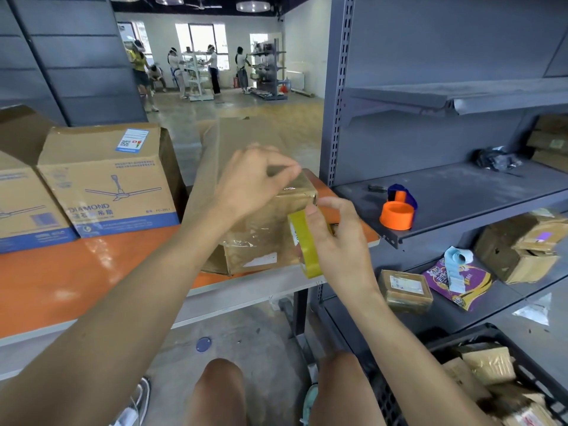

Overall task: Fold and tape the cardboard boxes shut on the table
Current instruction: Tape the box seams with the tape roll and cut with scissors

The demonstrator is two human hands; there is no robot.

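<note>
A small brown cardboard box [261, 235] stands at the right end of the orange table [76, 281], with clear tape on its sides and one tall flap raised behind it. My left hand [252, 179] rests on the box's top with its fingertips pinched at the top right edge. My right hand [335, 241] grips a yellowish roll of packing tape [304, 241] against the box's right corner, index finger stretched toward the corner.
Two large ceiling-fan boxes [104, 186] stand on the table's left part. A grey shelf unit on the right holds an orange tape dispenser [398, 210], small parcels [405, 290] and a black crate of parcels [491, 373]. People stand far back in the room.
</note>
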